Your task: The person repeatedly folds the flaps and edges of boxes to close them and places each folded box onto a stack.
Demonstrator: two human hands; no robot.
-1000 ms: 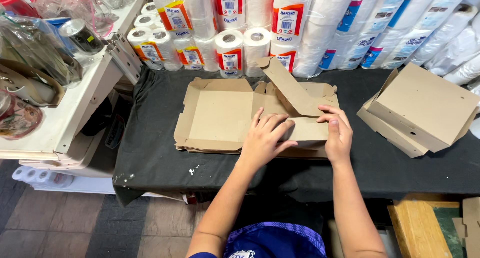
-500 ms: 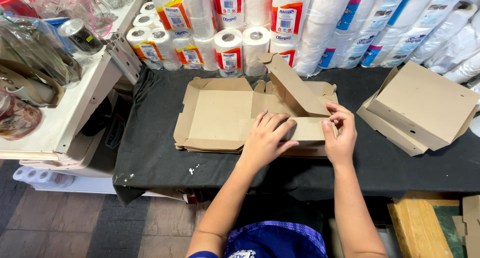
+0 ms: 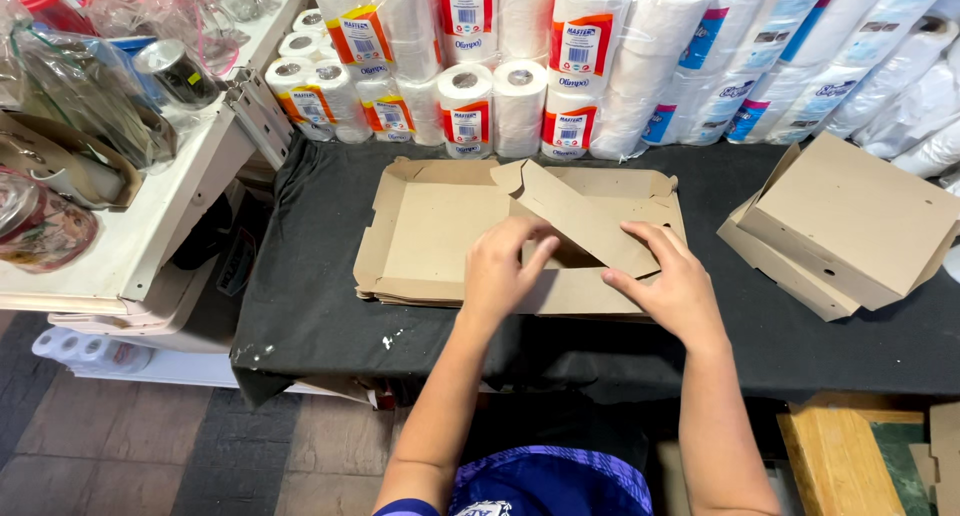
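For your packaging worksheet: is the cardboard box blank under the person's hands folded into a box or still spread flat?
Mostly flat: the cardboard blank lies spread on the black table; one flap is raised between left hand and right hand.
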